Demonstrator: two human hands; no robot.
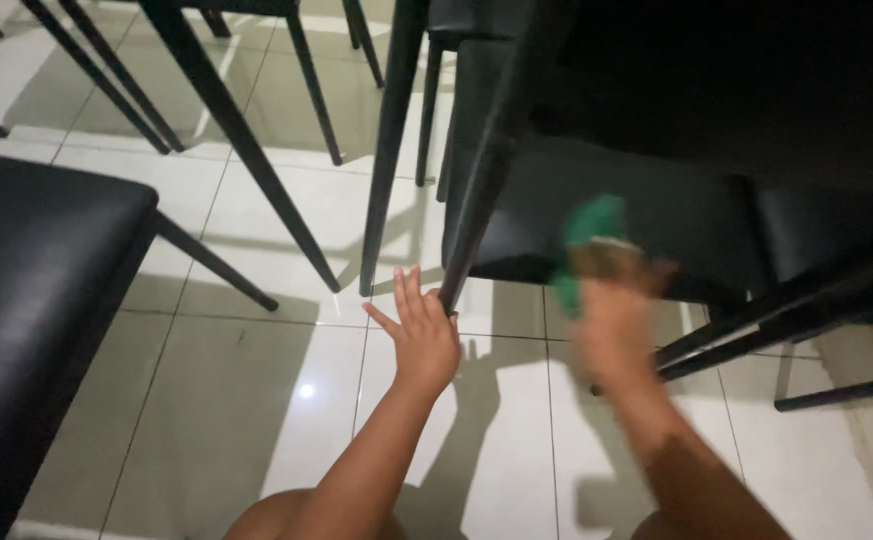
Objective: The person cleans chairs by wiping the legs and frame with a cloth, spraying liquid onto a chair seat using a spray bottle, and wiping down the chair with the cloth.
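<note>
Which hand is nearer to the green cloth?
Right. The right hand grips the green cloth against the black chair seat; the left hand is apart, at a chair leg.

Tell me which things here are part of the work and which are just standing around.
In use:
left hand against a black chair leg
right hand, blurred, holding a green cloth at that chair's black seat

Standing around:
black chair on the left
other dark legs
glossy tiled floor

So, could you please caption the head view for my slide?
Left hand steadies a black chair leg while right hand holds a green cloth.
</note>
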